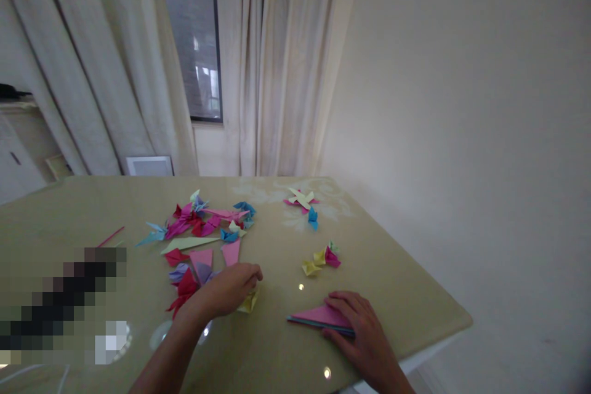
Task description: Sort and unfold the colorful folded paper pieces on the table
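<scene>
My left hand [228, 291] reaches out over the table with its fingers curled down onto a small pale yellow folded paper piece [249, 303]. My right hand [362, 335] lies flat, fingers stretched, pressing a pink folded paper triangle [318, 316] with a blue edge underneath, near the table's right front. Beside my left hand lie red [184, 290], purple [181, 272] and pink [231, 252] folded paper pieces.
A glossy beige table [277, 357] carries a heap of coloured origami [203, 218] at the middle back, a small cluster [302, 200] further right and a yellow-pink group [322, 258]. The table's right edge [434, 295] drops off near a white wall. Curtains and a window stand behind.
</scene>
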Available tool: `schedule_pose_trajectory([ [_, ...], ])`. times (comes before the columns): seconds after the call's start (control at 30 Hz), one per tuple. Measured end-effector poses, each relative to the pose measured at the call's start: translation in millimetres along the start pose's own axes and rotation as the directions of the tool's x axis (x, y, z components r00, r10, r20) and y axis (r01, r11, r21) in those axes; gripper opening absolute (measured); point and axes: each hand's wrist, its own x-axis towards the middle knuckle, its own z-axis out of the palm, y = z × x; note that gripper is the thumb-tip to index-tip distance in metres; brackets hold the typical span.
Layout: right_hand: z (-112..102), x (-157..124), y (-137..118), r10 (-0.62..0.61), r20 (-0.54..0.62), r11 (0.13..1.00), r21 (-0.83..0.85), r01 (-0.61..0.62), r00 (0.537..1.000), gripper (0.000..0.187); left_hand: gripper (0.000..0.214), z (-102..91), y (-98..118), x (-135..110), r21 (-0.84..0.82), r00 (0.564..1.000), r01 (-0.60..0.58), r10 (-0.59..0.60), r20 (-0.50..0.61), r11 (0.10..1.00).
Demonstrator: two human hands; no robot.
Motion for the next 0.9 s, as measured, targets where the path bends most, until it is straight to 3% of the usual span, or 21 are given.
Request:
schedule_pose_trajectory([
  [0.13, 0, 0, 0, -0.022, -0.01, 1.0, -0.011, 0.022, 1.0, 0.042, 0.026, -2.7, 5, -4, -0.063, 0.998, 0.022, -0.018, 0.064, 0.998],
  [0.33, 0, 0, -1, -0.015, -0.016, 1.0, -0.003, 0.015, 1.0, 0.042, 0.014, 11.8, -2, 8, -0.041, 0.999, 0.043, -0.042, 0.028, 0.998],
  [0.6, -1, -1, -2, 0.014, 0.011, 1.0, 0.02, -0.014, 1.0, 0.042, 0.026, 14.9, 16, 12, -0.028, 0.999, 0.05, -0.05, -0.005, 0.998],
  [0.9, 1, -5, -2, -0.048, -0.096, 0.999, -0.004, 0.048, 0.994, 0.042, 0.03, 25.2, 42, 23, -0.253, 0.976, -0.033, -0.024, -0.219, 0.967],
])
